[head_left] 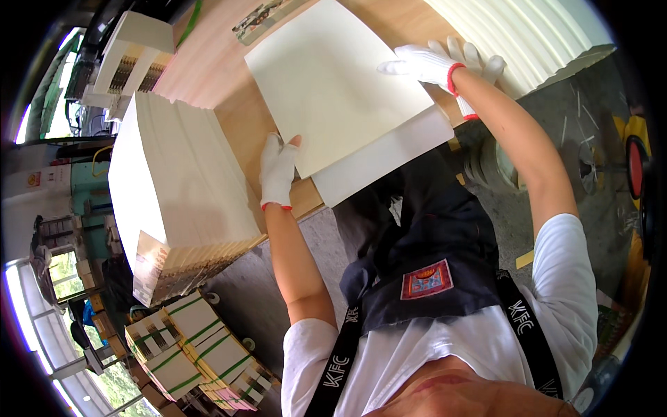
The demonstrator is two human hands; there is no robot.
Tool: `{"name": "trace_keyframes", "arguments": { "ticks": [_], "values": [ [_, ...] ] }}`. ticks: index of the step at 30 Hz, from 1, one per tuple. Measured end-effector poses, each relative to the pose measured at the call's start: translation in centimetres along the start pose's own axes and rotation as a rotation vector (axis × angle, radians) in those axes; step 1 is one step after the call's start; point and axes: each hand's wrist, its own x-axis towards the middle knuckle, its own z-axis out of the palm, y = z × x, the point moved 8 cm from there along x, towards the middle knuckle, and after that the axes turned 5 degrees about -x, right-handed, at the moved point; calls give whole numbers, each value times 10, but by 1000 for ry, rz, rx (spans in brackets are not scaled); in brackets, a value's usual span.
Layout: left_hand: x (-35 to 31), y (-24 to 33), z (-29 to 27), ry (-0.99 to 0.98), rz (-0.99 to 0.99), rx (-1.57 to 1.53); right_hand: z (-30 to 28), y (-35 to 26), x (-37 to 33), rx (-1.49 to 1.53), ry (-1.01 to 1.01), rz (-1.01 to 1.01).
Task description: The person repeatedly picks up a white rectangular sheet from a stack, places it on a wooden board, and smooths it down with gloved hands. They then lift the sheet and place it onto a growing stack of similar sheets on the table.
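Observation:
A large cream-white sheet or stack of sheets (333, 83) lies tilted on the wooden table in front of me, with another white layer (389, 156) jutting out from under its near edge. My left hand (278, 170), in a white glove with a red cuff and a bare thumb tip, rests at its left edge, thumb apart from the fingers. At the right edge my right hand (425, 65), gloved the same way, lies flat with fingers stretched onto the sheet. A loose white glove (479, 66) lies just beside and partly behind the right hand.
A tall paper stack (187, 167) stands close left of my left hand. Corrugated-looking white stacks (514, 35) fill the far right. Farther left is another stack (135, 52); a narrow printed strip (264, 21) lies at the far edge. Strapped bundles (198, 347) stand on the floor, lower left.

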Motion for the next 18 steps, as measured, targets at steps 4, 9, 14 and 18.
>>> {"name": "trace_keyframes", "arguments": {
  "ticks": [4,9,14,18],
  "values": [
    [-33,38,-14,173,-147,644,-21,-24,-34,-196,45,145],
    [4,-11,-24,354,337,491,-38,-32,-77,-482,197,80],
    [2,-11,-19,296,399,305,-6,-11,-100,-349,164,-175],
    [-53,-12,-8,252,525,370,7,0,-117,-452,245,-191]
  ]
}}
